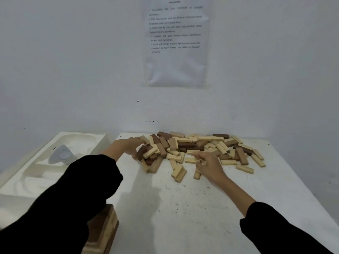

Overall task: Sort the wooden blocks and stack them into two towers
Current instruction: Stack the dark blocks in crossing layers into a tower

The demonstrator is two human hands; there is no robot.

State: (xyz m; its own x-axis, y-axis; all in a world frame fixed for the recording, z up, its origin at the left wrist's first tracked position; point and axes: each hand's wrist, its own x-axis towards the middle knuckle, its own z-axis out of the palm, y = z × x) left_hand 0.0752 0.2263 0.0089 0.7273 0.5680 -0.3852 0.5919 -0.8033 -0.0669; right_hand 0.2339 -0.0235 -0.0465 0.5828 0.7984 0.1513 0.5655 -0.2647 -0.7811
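Centre frame: left hand [132, 146] curled round dark-brown rectangular wooden blocks [141, 153]; right hand [208, 165], grip indiscernible; hasty raking could knock blocks off white worktop [183, 208]

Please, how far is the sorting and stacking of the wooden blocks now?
Done: one stack of light and dark layers stands at the near edge, partly hidden by the left sleeve. In hand: the left hand is at the left edge of the pile, the right hand at its front; whether either grips a block is unclear. Left: most blocks lie mixed in the pile, and no second tower shows.
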